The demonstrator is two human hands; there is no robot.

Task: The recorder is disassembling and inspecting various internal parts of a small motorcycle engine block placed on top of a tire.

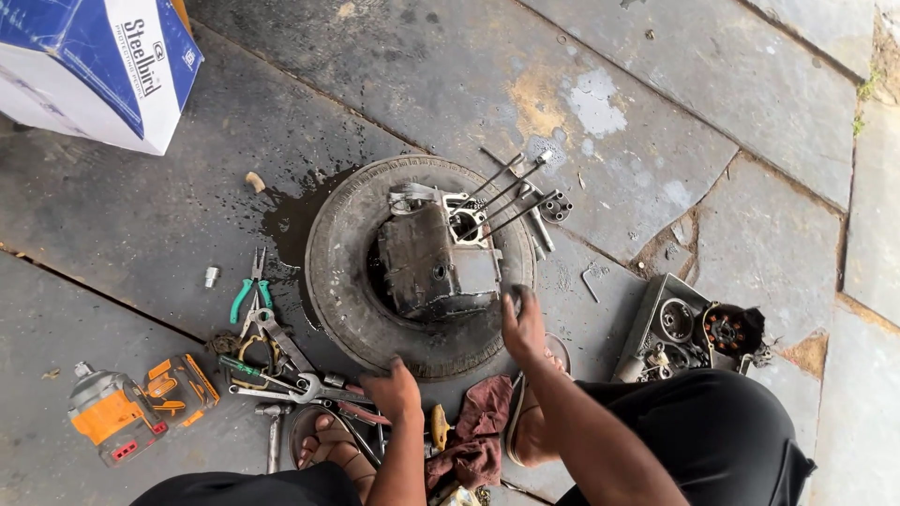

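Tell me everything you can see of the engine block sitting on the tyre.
The engine block is a dark, greasy metal casing, roughly boxy, lying in the middle of the worn tyre, which lies flat on the stone floor. Its far end shows lighter bare metal around a round bore, and several long studs stick out from there, away from the person. The right hand is at the tyre's near right edge beside the block; whether it touches the block is unclear.

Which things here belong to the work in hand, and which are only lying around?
In use:
- tyre, both hands on its rim: left hand, right hand
- engine block resting on the tyre
- long studs on the block

Lying about:
- green-handled pliers
- spanner
- orange power tool
- red rag
- blue-white box
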